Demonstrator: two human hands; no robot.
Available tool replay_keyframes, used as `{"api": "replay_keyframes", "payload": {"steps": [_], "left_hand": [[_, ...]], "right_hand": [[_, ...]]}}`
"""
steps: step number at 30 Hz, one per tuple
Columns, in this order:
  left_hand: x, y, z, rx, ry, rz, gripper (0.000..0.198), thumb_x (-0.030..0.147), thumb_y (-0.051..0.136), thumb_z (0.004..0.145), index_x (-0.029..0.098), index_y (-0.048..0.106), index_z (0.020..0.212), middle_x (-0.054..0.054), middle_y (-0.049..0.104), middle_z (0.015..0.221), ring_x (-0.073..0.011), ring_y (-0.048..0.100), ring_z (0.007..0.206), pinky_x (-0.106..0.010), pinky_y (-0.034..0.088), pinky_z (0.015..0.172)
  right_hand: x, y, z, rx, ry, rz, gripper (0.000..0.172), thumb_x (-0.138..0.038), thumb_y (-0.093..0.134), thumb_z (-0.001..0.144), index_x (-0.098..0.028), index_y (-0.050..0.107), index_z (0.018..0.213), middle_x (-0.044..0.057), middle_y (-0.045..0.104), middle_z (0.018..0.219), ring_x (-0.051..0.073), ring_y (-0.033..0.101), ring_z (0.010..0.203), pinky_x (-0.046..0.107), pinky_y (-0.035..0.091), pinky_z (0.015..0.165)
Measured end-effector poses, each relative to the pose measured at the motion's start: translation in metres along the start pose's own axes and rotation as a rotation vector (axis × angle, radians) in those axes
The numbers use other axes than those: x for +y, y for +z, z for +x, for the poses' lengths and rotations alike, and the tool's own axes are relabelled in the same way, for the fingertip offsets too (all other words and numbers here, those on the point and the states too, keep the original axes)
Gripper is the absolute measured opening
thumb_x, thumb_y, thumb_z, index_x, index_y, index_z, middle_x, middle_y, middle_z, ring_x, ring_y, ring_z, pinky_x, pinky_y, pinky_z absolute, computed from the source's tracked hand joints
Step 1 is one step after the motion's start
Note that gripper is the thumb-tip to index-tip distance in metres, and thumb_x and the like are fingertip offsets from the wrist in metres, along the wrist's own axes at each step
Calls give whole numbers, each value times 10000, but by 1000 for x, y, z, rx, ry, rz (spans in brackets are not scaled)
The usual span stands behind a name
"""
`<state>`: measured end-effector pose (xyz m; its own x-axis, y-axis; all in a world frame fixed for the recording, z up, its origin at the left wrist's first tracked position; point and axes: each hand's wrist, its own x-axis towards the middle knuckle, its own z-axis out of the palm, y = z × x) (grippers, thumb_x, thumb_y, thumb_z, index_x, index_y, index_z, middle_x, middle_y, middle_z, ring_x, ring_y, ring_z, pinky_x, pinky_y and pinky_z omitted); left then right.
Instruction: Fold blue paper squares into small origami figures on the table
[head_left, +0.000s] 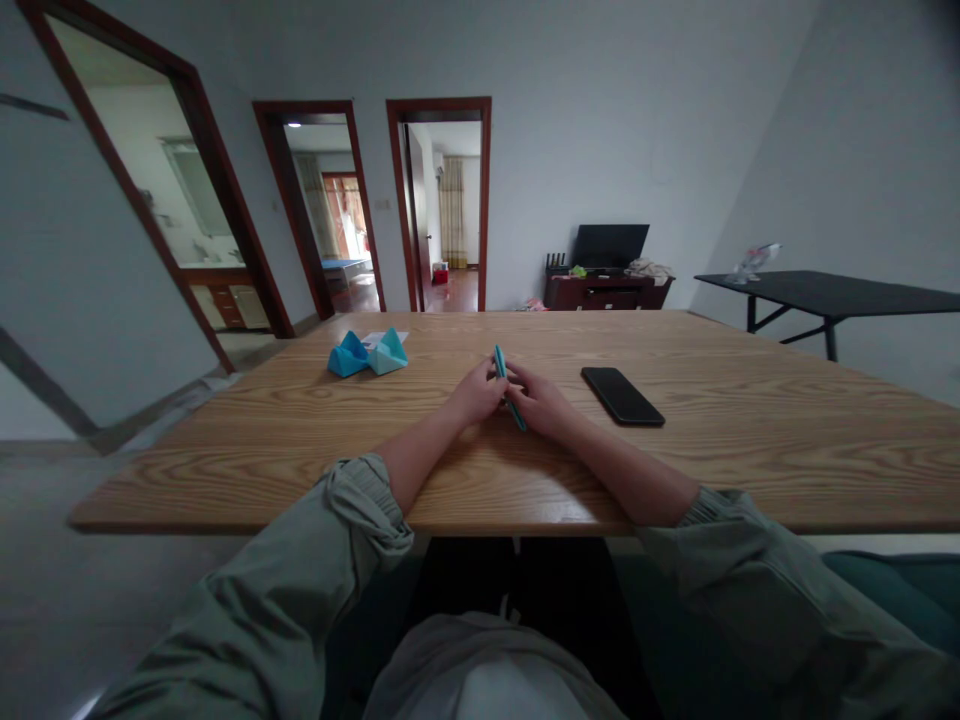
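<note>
My left hand (478,392) and my right hand (541,403) meet over the middle of the wooden table (750,440). Both pinch a thin, narrow teal folded paper strip (500,364) that stands on edge between them, its far end sticking up past my fingers and its near end showing below them. Fingers of both hands are closed on it. Two folded paper shapes, one blue (348,356) and one teal (388,352), sit on the table to the far left, near a white sheet (375,340).
A black phone (622,395) lies flat on the table just right of my right hand. A black side table (832,292) stands at the right wall. A TV stand (607,288) and several open doorways lie beyond.
</note>
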<state>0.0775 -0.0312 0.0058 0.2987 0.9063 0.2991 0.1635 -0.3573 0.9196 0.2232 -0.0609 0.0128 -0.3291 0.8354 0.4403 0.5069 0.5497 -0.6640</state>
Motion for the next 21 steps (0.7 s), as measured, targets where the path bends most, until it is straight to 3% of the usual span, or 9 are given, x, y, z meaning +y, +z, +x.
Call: {"api": "replay_keyframes", "payload": {"steps": [10, 17, 21], "left_hand": [[5, 0, -2, -73, -44, -118, 554, 169, 488, 787, 206, 373, 1328, -94, 627, 1148, -102, 634, 656, -203, 511, 549], [1, 2, -2, 18, -20, -21, 608, 70, 521, 701, 164, 367, 1282, -121, 635, 1115, -160, 652, 813, -254, 537, 635], [1, -1, -2, 58, 9, 84, 562, 112, 541, 719, 181, 382, 1254, -110, 637, 1101, -175, 648, 850, -276, 537, 677]], "right_hand": [[8, 3, 2, -1, 14, 139, 523, -266, 489, 876, -265, 407, 1392, 90, 587, 1280, 171, 680, 839, 344, 558, 776], [0, 3, -2, -28, 25, -47, 555, -238, 503, 862, -275, 380, 1402, 87, 605, 1255, 161, 683, 766, 336, 544, 768], [-2, 5, -2, -3, 5, -93, 619, -213, 511, 847, -266, 318, 1433, 95, 586, 1280, 155, 677, 767, 326, 528, 791]]}}
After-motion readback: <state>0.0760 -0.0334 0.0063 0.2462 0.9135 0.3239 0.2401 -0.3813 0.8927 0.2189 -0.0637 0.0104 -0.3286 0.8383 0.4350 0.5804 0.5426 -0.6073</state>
